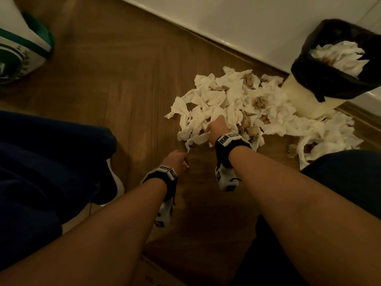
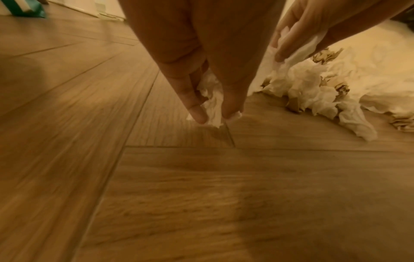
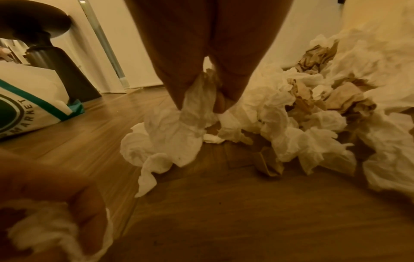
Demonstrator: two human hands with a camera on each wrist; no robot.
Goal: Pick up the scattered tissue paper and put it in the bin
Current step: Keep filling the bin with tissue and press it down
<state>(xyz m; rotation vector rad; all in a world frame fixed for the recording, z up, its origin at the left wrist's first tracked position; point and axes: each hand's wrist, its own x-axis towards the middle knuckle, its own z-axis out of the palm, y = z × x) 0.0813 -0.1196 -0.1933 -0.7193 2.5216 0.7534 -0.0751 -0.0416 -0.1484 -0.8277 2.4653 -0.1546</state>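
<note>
A heap of crumpled white and brown tissue paper (image 1: 243, 104) lies on the wooden floor beside the bin (image 1: 338, 67), a pale tub lined with a black bag and holding tissue. My right hand (image 1: 216, 125) grips a bunch of white tissue (image 3: 197, 106) at the heap's near left edge. My left hand (image 1: 177, 158) is lower and nearer, just off the heap, and pinches a small scrap of white tissue (image 2: 212, 104) between thumb and fingers close to the floor.
A white wall and skirting (image 1: 226, 29) run behind the bin. A white and green bag (image 1: 18, 56) stands at the far left. My dark-clothed knees (image 1: 47, 162) flank both arms. Bare floorboards (image 1: 127, 83) stretch left of the heap.
</note>
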